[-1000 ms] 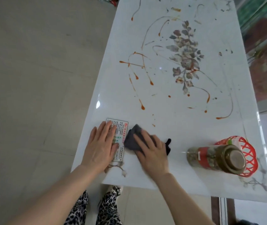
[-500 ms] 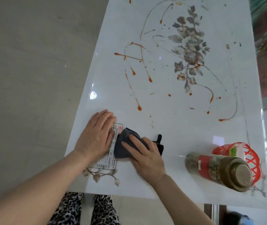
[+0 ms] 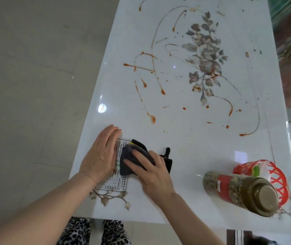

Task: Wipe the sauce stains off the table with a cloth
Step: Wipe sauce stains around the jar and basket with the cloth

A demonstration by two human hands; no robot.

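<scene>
Cloth (image 3: pixel 127 153) pressed under flat-fingered right grip (image 3: pixel 154 174), left grip (image 3: pixel 100 156) flat on counter (image 3: pixel 194 147): wiping seems barely begun, next push toward stains (image 3: pixel 162 91) at twelve o'clock.

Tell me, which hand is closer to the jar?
Right. The right hand rests on the cloth, left of the jar; the left hand lies farther away, on the card.

Rows of small print, set in a grid, are seen on a white card (image 3: pixel 113 182) lying on the surface (image 3: pixel 185 147), but no character can be read. A red label (image 3: pixel 223 187) is carried by the jar (image 3: pixel 243 191), its markings blurred beyond reading.
</scene>
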